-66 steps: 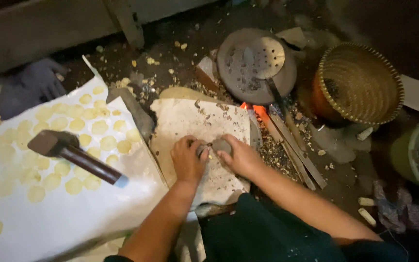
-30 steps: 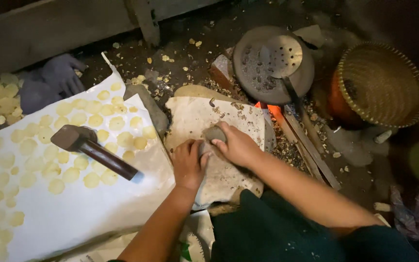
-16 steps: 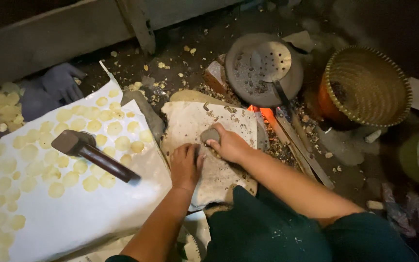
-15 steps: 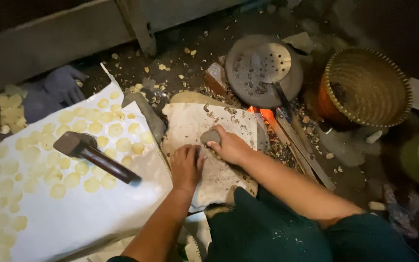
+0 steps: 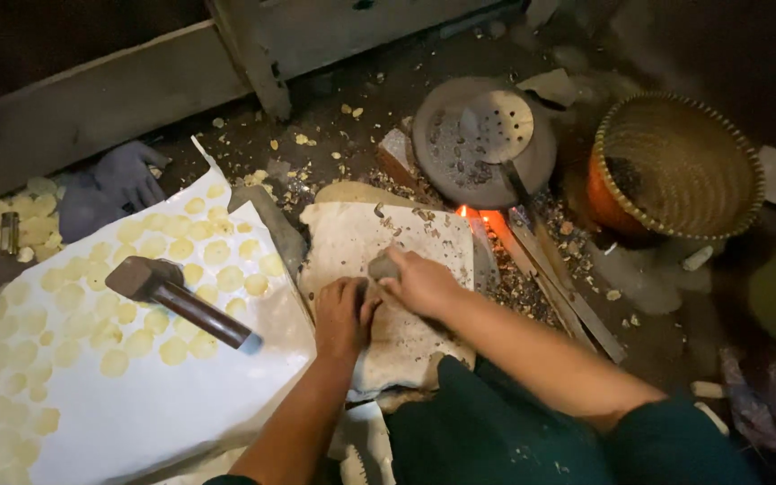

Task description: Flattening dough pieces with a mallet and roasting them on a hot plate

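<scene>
At centre frame the right hand (image 5: pixel 419 280) closes around a small grey stone (image 5: pixel 383 266) on the pale slab (image 5: pixel 352 242), the left hand (image 5: pixel 341 314) lies curled beside it holding nothing visible, so pressing steadily with fingers clear seems wise.

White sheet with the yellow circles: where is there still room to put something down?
The white sheet is bare below the hammer, between its handle and the left hand. Yellow discs crowd its upper and left parts. The flat stone under both hands is littered, and the right hand grips a small stone.
</scene>
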